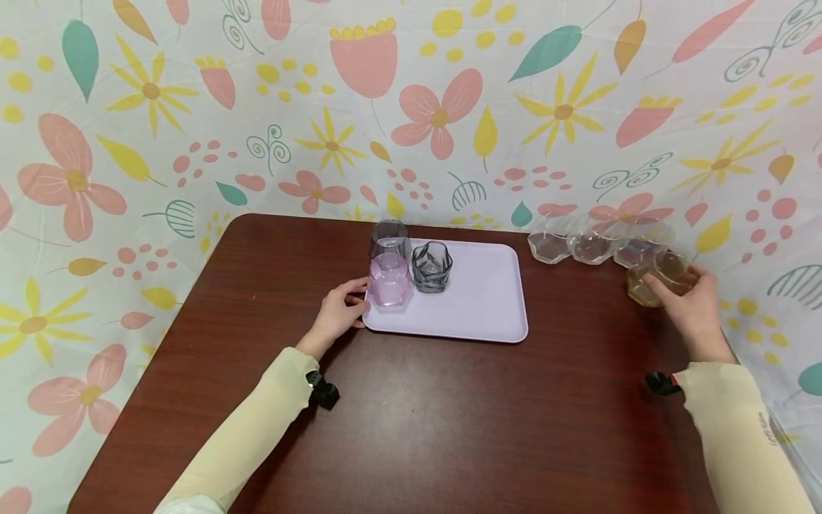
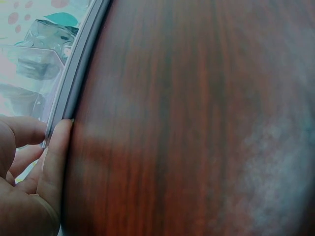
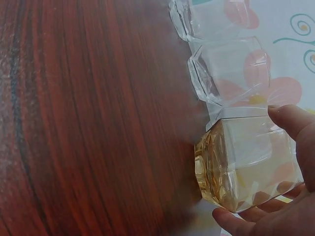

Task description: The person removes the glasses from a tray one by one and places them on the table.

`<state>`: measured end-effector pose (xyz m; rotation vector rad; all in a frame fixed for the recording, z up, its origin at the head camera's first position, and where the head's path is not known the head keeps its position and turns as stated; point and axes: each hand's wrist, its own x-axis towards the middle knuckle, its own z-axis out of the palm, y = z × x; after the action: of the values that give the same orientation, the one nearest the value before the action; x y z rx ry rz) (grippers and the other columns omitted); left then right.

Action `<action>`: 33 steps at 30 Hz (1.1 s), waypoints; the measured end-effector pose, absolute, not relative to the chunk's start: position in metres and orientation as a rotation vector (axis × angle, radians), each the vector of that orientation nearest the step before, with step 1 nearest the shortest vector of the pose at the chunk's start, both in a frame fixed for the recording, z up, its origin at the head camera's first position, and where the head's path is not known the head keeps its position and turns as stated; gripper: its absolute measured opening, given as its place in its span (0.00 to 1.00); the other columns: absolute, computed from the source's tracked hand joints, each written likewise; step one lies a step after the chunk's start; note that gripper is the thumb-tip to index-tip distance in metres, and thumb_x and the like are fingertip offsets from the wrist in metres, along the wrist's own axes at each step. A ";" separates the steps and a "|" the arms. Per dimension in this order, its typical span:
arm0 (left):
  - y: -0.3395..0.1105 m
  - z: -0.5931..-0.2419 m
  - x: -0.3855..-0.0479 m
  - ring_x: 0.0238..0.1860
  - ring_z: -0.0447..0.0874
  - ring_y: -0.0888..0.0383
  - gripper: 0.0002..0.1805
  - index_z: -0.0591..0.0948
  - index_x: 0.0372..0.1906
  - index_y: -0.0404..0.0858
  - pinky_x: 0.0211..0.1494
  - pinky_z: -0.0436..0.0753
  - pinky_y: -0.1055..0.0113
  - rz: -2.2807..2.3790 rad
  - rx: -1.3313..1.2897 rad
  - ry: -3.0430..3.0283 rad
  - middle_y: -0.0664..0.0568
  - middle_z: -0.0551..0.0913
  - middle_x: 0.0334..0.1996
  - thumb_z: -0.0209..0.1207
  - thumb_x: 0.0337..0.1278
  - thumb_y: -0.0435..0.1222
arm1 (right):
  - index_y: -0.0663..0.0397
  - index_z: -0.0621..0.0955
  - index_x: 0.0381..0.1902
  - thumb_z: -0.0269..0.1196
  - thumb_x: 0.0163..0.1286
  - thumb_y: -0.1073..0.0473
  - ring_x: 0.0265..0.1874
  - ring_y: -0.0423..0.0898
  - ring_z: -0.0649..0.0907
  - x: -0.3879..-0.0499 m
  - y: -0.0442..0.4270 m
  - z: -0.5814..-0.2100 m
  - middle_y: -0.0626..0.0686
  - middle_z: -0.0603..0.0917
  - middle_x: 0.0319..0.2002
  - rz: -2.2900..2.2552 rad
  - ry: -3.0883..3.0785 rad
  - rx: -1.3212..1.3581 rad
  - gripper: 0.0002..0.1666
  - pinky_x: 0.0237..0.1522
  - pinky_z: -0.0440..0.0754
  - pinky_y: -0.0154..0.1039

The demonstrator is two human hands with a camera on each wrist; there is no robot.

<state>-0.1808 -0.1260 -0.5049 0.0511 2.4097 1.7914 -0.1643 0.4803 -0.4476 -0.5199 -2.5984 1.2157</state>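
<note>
My left hand is at the front left corner of a pale lilac tray. In the left wrist view its fingers pinch the tray's rim. On the tray's left part stand a pink glass, a smoky grey glass behind it and a dark grey twisted tumbler. Over at the right side of the table, my right hand grips an amber glass, thumb on one side and fingers on the other. Whether its base touches the table I cannot tell.
Several clear glasses, one a faceted clear glass, stand in a row at the table's back right edge, next to the amber one. A flower-printed cloth hangs behind the brown table.
</note>
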 end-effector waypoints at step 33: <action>-0.126 -0.505 -0.181 0.46 0.82 0.51 0.30 0.78 0.70 0.37 0.29 0.91 0.65 1.784 0.049 2.409 0.37 0.81 0.61 0.60 0.62 0.22 | 0.57 0.61 0.78 0.62 0.74 0.47 0.53 0.31 0.76 -0.115 0.453 -0.442 0.28 0.69 0.48 1.224 -2.467 -0.637 0.42 0.42 0.70 0.12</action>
<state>-0.1808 -0.1265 -0.5054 0.0489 2.4091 1.7838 -0.1152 0.4531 -0.4416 -0.6372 -2.4672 1.2238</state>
